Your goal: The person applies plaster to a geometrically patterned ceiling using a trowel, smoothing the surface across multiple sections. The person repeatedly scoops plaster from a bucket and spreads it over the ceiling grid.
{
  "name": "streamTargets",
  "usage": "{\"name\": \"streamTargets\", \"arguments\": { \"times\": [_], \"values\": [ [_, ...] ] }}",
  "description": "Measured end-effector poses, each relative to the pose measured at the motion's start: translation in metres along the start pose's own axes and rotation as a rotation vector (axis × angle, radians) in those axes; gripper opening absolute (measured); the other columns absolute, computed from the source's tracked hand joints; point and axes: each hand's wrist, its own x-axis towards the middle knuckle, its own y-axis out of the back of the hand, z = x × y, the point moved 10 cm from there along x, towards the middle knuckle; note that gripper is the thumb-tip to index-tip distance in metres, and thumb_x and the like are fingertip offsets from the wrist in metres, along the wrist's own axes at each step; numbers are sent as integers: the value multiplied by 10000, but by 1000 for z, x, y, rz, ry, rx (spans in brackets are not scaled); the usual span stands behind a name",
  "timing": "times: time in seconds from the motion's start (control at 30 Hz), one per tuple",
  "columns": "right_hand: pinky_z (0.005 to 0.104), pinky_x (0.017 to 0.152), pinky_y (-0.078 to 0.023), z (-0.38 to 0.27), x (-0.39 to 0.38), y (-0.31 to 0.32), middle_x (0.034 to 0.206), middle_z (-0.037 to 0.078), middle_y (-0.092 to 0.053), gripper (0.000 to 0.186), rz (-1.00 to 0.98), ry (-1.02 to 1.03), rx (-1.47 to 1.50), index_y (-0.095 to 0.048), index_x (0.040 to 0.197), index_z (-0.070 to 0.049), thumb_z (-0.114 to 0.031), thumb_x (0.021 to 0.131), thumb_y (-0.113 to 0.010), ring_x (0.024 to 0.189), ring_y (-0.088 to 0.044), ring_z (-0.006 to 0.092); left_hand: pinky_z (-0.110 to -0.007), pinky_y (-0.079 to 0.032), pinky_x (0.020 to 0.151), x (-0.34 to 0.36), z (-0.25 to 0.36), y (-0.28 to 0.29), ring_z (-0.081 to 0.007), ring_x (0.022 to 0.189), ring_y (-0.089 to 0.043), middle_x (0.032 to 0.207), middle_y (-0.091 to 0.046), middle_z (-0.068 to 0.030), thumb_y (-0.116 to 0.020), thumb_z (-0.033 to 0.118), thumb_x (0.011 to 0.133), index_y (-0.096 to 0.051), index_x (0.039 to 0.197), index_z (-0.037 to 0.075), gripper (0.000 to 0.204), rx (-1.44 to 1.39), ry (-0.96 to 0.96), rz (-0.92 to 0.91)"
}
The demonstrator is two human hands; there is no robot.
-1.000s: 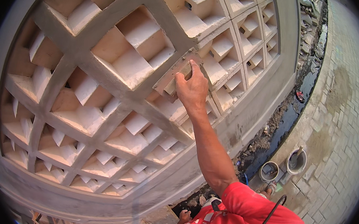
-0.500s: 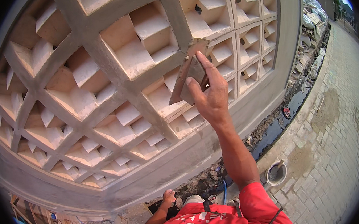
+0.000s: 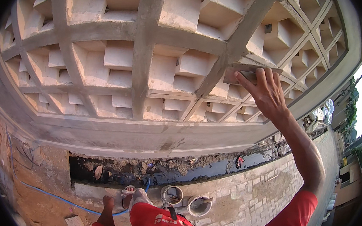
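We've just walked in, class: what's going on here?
A person in a red shirt holds a flat trowel in the right hand, up at the grey ribs of a latticed wall. The left hand hangs low; whether it holds anything is too small to tell. Below, two buckets stand near a ditch of dark water.

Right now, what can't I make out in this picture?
In the head view:
Trowel: grip partly hidden by the right hand.
Left hand: too small to tell whether it holds anything.
Wall: top cut off by the upper edge.
Buckets: contents too small to identify.
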Motion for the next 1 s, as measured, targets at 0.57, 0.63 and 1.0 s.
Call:
{"name": "streamTargets", "arguments": {
  "times": [0.57, 0.63, 1.0],
  "values": [
    [356, 764, -419, 10, 38, 48, 967, 33, -478, 395, 160, 313, -255, -607, 1131, -258, -89, 775, -571, 941, -474, 191, -404, -457, 725, -98, 19, -151, -234, 810, -575, 771, -514, -110, -500, 69, 728, -485, 923, 33, 198, 87, -168, 254],
    [343, 778, -422, -9, 27, 13, 975, 27, -474, 405, 40, 320, -184, -605, 1128, -267, -94, 762, -592, 951, -478, 186, -405, -416, 818, -101, 39, -129, -249, 861, -538, 824, -498, -110, -514, 45, 684, -467, 950, 40, 271, -54, -41, 257],
    [349, 767, -415, 24, 49, 55, 965, 23, -477, 373, 119, 260, -357, -633, 1111, -270, -87, 792, -570, 940, -472, 178, -360, -455, 710, -91, -2, -160, -242, 816, -535, 906, -491, -116, -554, 100, 763, -466, 1083, 30, 339, -282, 184, 95]
  ]
}}
